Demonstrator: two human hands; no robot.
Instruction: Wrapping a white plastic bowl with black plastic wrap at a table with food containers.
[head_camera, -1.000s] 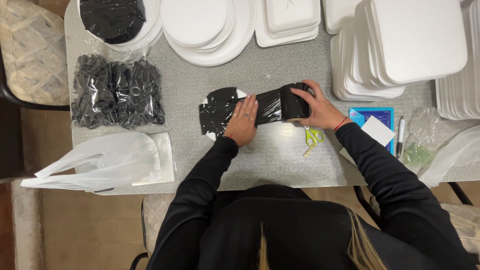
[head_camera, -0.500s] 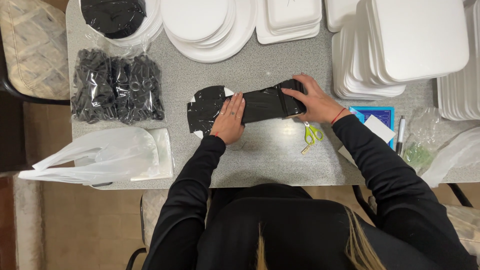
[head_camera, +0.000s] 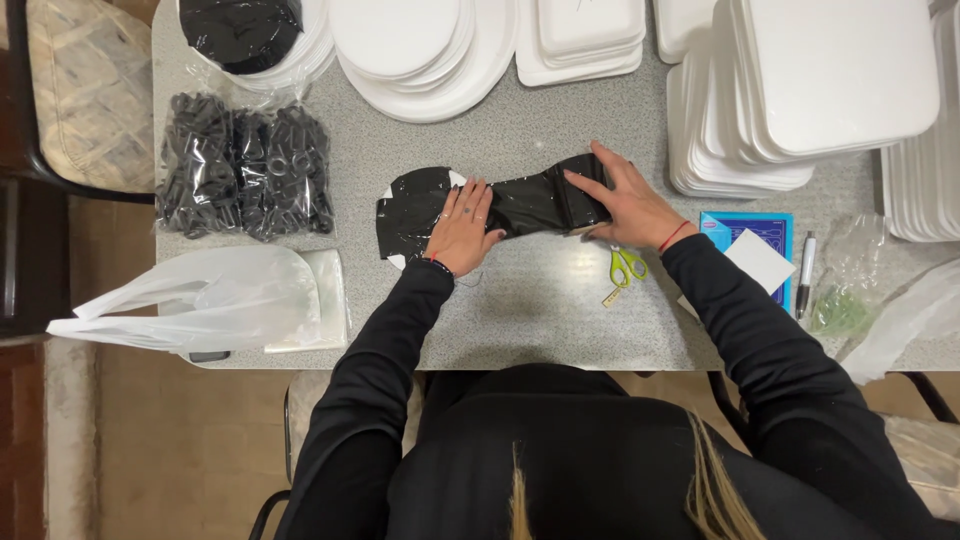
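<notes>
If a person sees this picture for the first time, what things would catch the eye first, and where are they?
Probably the two hands at the table's centre: the left hand and the right hand press flat on a shiny black plastic bag stretched between them. Next come the tall stacks of white foam trays at the upper right. A clear bag of black rings lies at the upper left.
</notes>
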